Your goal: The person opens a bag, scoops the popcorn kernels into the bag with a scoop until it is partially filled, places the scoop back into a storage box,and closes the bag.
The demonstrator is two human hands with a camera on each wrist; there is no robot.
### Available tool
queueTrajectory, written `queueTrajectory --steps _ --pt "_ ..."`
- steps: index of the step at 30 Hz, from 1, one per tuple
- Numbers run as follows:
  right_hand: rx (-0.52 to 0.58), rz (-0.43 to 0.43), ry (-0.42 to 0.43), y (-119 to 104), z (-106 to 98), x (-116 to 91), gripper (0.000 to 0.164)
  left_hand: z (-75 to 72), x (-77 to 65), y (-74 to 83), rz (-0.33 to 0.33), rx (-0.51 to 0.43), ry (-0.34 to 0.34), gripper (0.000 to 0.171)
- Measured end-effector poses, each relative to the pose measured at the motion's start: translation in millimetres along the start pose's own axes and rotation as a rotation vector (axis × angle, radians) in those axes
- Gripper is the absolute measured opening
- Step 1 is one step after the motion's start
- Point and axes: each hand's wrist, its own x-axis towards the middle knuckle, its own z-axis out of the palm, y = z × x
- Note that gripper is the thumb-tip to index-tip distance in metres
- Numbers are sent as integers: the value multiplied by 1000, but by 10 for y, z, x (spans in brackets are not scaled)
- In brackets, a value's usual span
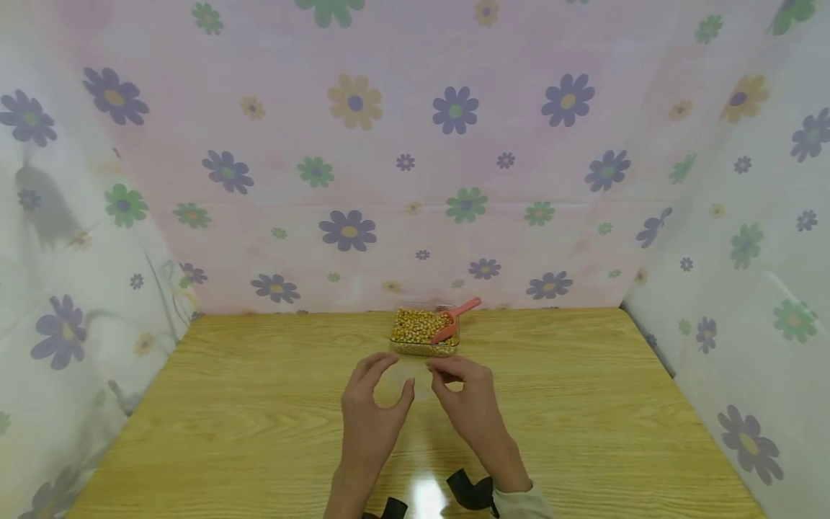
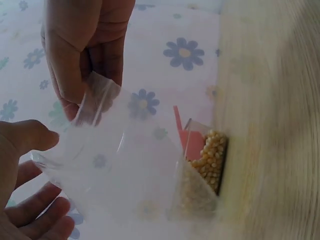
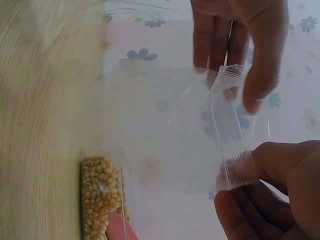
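A clear plastic zip bag hangs between my two hands, its mouth slightly rumpled. My right hand pinches one end of the bag's top edge between thumb and fingers, as the right wrist view shows. At the opposite corner, my left hand has its thumb and fingers spread apart, with the bag's edge between them. Beyond the hands stands a clear container of yellow corn kernels. A pink scoop lies in the kernels, its handle sticking out to the right.
The container stands near the back edge of a wood-grain table. Flower-patterned cloth encloses the back and both sides. Black bands are on both wrists.
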Motion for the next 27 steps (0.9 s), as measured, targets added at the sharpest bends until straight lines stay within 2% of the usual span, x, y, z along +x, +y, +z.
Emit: queueTrajectory --steps 6,13,17,21,27 --pt "-16 30 -39 1 12 -3 24 19 -22 -52 -4 -18 -69 20" --pt "-49 43 -35 -6 31 3 18 21 -46 -102 -11 -42 -55 17" --pt "-47 154 -63 -7 38 0 11 19 -57 -122 -19 -49 -28 17" --pt "-38 265 -66 -7 32 7 16 28 -65 -127 -25 -53 -27 16" --pt "10 300 -64 -1 6 17 14 59 -71 -114 -43 -51 -26 14"
